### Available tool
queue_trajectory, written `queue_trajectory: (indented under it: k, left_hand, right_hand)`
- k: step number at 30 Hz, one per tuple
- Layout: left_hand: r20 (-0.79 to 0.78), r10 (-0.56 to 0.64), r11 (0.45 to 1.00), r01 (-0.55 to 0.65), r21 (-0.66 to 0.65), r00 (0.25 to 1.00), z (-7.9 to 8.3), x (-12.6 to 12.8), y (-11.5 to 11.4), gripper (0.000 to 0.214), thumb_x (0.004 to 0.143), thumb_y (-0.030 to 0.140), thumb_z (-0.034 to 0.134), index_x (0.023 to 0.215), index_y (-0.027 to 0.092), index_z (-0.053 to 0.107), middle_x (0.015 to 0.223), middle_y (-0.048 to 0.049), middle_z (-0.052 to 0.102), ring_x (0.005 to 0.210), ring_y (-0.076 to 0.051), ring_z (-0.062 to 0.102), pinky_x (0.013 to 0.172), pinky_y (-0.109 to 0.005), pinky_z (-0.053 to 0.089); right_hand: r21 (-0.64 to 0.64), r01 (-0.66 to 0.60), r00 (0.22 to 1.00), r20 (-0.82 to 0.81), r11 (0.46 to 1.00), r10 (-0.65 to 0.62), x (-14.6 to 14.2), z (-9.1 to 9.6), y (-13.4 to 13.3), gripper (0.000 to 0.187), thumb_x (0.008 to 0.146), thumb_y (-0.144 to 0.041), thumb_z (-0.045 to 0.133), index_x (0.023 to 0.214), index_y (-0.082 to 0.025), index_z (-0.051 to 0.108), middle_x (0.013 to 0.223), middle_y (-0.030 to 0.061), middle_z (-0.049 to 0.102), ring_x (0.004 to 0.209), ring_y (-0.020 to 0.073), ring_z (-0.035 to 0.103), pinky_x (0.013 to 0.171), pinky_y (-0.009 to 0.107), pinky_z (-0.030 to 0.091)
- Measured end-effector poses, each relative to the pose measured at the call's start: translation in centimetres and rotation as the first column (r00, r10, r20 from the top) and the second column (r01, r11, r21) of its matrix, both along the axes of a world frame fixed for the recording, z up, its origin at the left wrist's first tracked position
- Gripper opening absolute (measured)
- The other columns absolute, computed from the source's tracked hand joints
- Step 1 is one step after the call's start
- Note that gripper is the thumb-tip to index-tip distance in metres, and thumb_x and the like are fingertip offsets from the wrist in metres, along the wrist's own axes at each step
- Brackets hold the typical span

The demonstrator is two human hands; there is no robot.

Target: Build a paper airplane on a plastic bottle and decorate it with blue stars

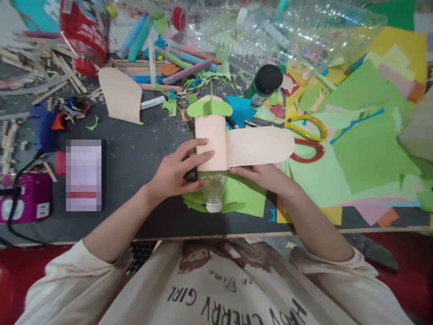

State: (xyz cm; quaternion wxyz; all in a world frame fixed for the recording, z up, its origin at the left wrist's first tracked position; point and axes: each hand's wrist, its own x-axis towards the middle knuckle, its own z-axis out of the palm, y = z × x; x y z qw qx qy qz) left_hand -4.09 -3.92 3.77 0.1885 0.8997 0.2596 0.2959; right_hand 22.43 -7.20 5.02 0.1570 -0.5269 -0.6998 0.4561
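A clear plastic bottle (pixel 214 187) lies on the dark table with its white cap toward me. A peach paper sheet (pixel 211 142) is wrapped round its body, and a loose flap of it (pixel 260 146) sticks out to the right. A green paper cut-out (pixel 209 107) sits on the far end. My left hand (pixel 177 169) presses its fingers on the wrapped paper. My right hand (pixel 260 176) holds the lower edge of the flap, fingers partly hidden beneath it.
Yellow and red scissors (pixel 306 135) lie right of the flap on green paper sheets (pixel 368 149). A green-black bottle (pixel 265 83), markers (pixel 189 67), clear plastic bottles (pixel 304 31) and paper scraps crowd the back. A purple power strip (pixel 25 198) and wooden sticks (pixel 50 81) sit left.
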Motion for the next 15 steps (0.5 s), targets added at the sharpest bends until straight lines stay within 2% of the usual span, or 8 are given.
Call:
queue_trajectory:
  k: [5,9,15]
  left_hand:
    - [0.017,0.0,1.0,0.0,-0.006,1.0,-0.17,0.01,-0.01,0.053,0.093,0.047,0.058,0.143,0.032,0.045,0.139,-0.0138,0.054,0.101,-0.022,0.064,0.076,-0.032,0.057]
    - [0.017,0.004,1.0,-0.004,0.019,1.0,-0.13,0.04,-0.03,0.054,0.094,0.049,0.056,0.144,0.031,0.045,0.138,-0.0143,0.054,0.101,-0.022,0.063,0.074,-0.031,0.057]
    - [-0.026,0.019,0.999,-0.018,0.049,0.999,0.13,0.27,-0.05,0.049,0.096,0.051,0.051,0.14,0.028,0.048,0.135,-0.0154,0.055,0.098,-0.02,0.064,0.071,-0.029,0.058]
  right_hand:
    - [0.012,0.003,0.999,-0.032,1.0,-0.003,0.04,-0.1,0.01,0.06,0.091,-0.056,0.054,0.139,-0.02,0.055,0.139,0.011,0.063,0.134,0.0341,0.054,0.114,0.054,0.041]
    - [-0.007,0.011,0.998,-0.058,1.0,-0.011,0.15,-0.16,-0.05,0.057,0.091,-0.056,0.055,0.138,-0.025,0.056,0.144,0.0076,0.059,0.135,0.033,0.053,0.113,0.054,0.043]
    - [-0.051,0.064,0.996,-0.065,0.997,-0.067,0.19,0.01,-0.05,0.058,0.087,-0.056,0.061,0.138,-0.027,0.056,0.144,0.0067,0.059,0.135,0.0331,0.054,0.112,0.054,0.045]
